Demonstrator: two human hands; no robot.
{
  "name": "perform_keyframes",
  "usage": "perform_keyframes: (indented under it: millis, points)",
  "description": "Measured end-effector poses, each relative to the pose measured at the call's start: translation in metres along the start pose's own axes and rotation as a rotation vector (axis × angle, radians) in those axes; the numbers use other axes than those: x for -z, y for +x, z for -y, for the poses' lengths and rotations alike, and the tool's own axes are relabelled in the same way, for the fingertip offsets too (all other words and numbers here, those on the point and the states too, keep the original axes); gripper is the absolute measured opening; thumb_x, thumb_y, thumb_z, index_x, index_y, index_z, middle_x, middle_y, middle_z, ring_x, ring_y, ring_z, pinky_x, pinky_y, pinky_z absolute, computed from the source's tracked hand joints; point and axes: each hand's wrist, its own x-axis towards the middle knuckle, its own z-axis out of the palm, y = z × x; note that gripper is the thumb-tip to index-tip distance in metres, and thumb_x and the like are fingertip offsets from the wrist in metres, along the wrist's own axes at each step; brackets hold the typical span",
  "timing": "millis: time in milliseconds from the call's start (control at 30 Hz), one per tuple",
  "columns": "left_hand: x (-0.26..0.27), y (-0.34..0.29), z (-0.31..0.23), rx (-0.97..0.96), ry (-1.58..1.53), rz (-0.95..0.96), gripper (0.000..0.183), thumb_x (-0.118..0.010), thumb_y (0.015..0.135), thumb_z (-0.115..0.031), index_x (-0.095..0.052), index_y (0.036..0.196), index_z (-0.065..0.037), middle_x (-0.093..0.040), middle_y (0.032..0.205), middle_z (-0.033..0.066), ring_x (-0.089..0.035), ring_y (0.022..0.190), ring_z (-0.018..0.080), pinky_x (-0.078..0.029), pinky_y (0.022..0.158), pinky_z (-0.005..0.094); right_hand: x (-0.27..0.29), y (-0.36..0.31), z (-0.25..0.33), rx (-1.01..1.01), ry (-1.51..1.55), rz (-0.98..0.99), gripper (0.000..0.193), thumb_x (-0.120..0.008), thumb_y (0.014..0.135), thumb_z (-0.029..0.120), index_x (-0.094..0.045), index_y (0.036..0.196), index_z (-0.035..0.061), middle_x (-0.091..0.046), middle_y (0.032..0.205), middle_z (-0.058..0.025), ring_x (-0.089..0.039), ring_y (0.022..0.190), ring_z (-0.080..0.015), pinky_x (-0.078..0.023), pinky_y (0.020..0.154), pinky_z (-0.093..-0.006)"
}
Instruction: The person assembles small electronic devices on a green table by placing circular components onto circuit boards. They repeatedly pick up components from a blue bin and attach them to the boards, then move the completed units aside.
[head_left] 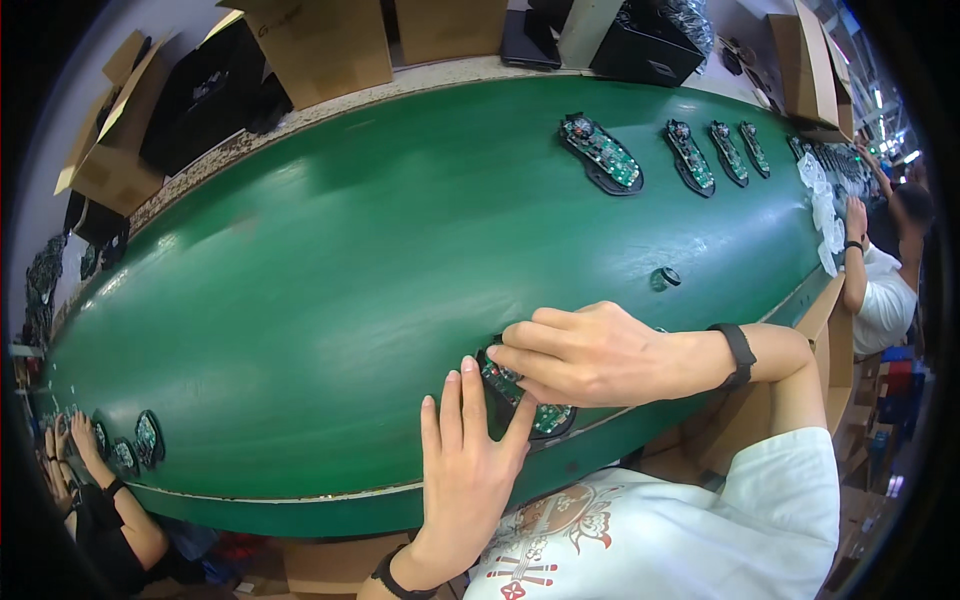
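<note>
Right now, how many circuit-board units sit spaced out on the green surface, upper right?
4: leftmost unit, then second unit, third unit and fourth unit going right. The crowded cluster beyond may hide more; can't count it.

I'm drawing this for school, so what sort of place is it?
It looks like an electronics factory, though I can't be sure. A long green work surface holds several black-cased circuit boards, cardboard boxes stand along its far side, and other people are toward both ends.
</note>
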Motion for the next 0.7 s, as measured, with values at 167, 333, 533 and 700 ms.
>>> perform_keyframes:
  millis: [167,333,533,700]
  points:
    - [-0.001,0.001,0.001,0.01,-0.015,0.004,0.05,-0.064,0.085,-0.013,-0.062,0.133,-0.022,-0.047,0.144,0.0302,-0.054,0.125,0.0419,-0.045,0.102,0.057,0.0,0.003,0.004,0.002,-0.083,0.129,0.041,-0.07,0.073,0.008,-0.063,0.111,-0.0078,-0.056,0.102,-0.0085,-0.058,0.081,-0.0161,-0.053,0.049,-0.0259]
    - [-0.002,0.004,0.002,0.006,-0.024,-0.003,0.049,-0.062,0.086,-0.012,-0.062,0.134,-0.022,-0.048,0.142,0.029,-0.055,0.122,0.0416,-0.046,0.101,0.056,0.001,0.007,0.011,-0.073,-0.11,0.196,0.047,-0.07,0.074,0.007,-0.062,0.118,-0.0062,-0.057,0.107,-0.0093,-0.061,0.082,-0.0166,-0.053,0.05,-0.0265]
    - [-0.003,0.007,0.004,0.004,-0.065,-0.008,0.047,-0.064,0.085,-0.015,-0.063,0.131,-0.021,-0.049,0.14,0.0276,-0.056,0.12,0.0406,-0.046,0.099,0.0551,0.01,0.003,0.009,-0.143,-0.056,0.174,0.045,-0.071,0.081,0.008,-0.063,0.123,-0.0017,-0.061,0.107,-0.0073,-0.065,0.081,-0.016,-0.051,0.047,-0.0282]
    - [-0.008,0.008,0.007,-0.016,-0.088,-0.022,0.046,-0.067,0.084,-0.018,-0.064,0.13,-0.021,-0.049,0.14,0.0277,-0.056,0.117,0.0396,-0.048,0.096,0.0534,0.008,0.001,0.004,-0.135,0.033,0.19,0.048,-0.071,0.071,0.005,-0.06,0.116,-0.0088,-0.055,0.096,-0.0096,-0.065,0.084,-0.0198,-0.053,0.051,-0.0316]
